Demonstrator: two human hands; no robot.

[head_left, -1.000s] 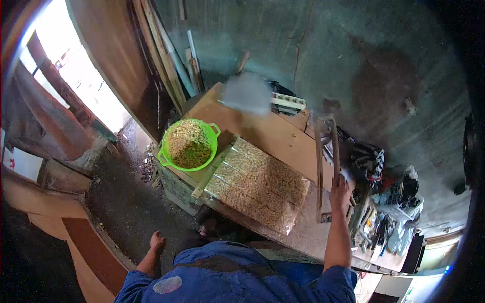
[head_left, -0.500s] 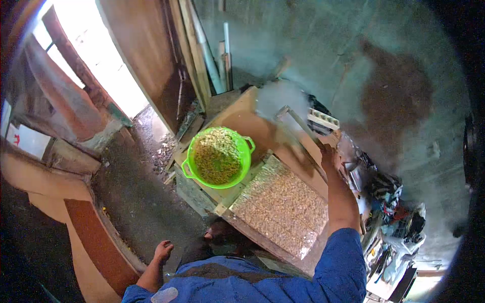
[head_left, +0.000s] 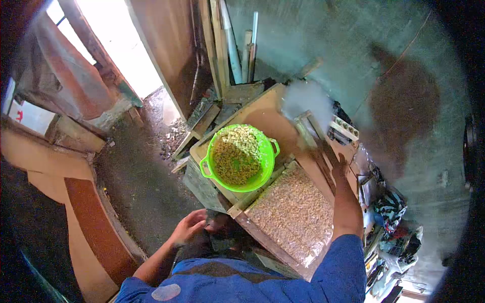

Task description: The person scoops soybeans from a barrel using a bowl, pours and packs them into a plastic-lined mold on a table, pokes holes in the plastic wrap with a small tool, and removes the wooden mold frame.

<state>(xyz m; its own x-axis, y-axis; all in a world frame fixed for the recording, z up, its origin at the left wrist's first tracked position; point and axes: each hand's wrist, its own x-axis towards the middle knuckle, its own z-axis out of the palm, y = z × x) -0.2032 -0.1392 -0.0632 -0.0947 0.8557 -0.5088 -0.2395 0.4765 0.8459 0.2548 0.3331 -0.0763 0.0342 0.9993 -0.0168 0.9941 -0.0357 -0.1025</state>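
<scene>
My right hand (head_left: 334, 159) is at the long wooden strips (head_left: 318, 154) on the far side of the board, with its fingers stretched out over the wood. Whether it presses on them is hard to see. Nearer to me lies a flat slab of pale, bean-like pieces (head_left: 293, 214), under what looks like clear plastic, edged by a wooden rail (head_left: 265, 240). A bright green two-handled basin (head_left: 268, 174) stands left of the slab, with pale and brownish grains inside. My left hand (head_left: 191, 227) hovers before my body, holding nothing, its fingers loosely apart.
A perforated pale block (head_left: 344, 128) sits beyond the strips. Bags and clutter (head_left: 391, 212) line the right side against the wall. Poles and planks (head_left: 235, 50) lean at the back beside a brown door panel (head_left: 164, 50). A curved brown partition (head_left: 96, 227) stands left.
My left hand has risen and come inward toward the table. The fingers of my right hand have straightened out over the wooden strips. The view has shifted, moving the scene rightward.
</scene>
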